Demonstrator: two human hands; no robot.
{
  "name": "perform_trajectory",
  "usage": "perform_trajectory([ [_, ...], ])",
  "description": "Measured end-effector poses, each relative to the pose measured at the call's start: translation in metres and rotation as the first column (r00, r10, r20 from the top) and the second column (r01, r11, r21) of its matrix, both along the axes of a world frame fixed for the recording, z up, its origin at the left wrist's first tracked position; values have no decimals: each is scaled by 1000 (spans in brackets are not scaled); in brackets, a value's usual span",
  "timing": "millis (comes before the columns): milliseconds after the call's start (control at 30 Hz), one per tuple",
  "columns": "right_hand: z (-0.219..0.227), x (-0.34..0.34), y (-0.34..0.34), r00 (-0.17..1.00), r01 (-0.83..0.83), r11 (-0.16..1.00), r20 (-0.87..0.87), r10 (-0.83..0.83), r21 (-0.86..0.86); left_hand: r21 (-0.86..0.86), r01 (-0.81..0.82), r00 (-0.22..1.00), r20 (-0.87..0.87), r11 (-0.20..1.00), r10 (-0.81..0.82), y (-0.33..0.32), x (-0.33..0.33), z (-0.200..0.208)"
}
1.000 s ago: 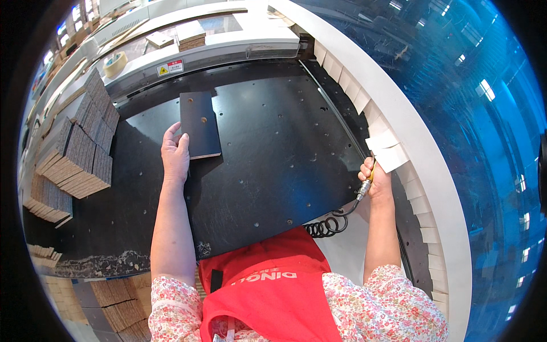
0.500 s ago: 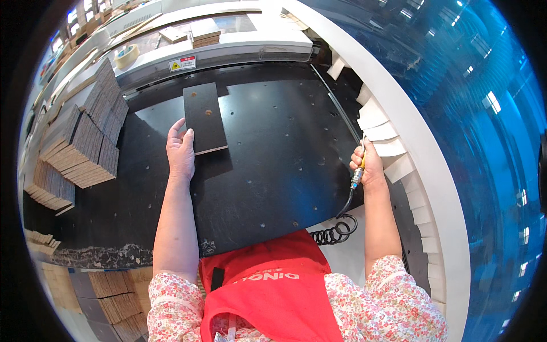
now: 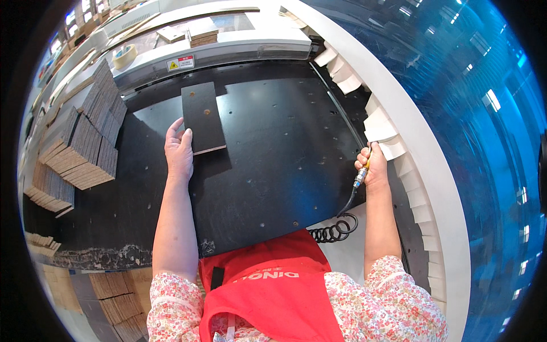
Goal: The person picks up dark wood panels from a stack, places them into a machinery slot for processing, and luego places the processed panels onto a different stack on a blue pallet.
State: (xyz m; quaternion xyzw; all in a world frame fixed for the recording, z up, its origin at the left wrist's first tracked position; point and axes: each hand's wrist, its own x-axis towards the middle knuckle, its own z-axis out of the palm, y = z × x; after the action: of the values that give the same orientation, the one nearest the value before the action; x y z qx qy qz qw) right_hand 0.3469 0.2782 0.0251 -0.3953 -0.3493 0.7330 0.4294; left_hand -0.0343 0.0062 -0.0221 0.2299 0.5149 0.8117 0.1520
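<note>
In the head view, the two hands are well apart. The left hand (image 3: pixel 179 153) grips the near left edge of a dark board (image 3: pixel 204 122), which seems raised over the black bench (image 3: pixel 256 176), judging by its shadow. The right hand (image 3: pixel 373 165) is closed around a slim air gun (image 3: pixel 359 178) beside the white strips (image 3: pixel 380 126); its tip is hidden. The step in hand looks like holding the board and the air gun at once; a move from here calls for a firm left grip and slack in the coiled hose (image 3: pixel 333 232).

Stacked boards (image 3: pixel 85 159) crowd the bench's left side; a tape roll (image 3: pixel 125 57) sits beyond. The strips and blue cover (image 3: pixel 456 114) limit room on the right.
</note>
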Motion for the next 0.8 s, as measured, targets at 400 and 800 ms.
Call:
perform_trajectory([
  [400, -7, 86, -22, 831, 531, 847, -209, -516, 23, 12, 35, 999, -14, 999, -35, 0, -5, -7],
  [800, -17, 96, -32, 917, 304, 930, -202, -344, -205, 0, 32, 999, -43, 999, -32, 1, -11, -10],
])
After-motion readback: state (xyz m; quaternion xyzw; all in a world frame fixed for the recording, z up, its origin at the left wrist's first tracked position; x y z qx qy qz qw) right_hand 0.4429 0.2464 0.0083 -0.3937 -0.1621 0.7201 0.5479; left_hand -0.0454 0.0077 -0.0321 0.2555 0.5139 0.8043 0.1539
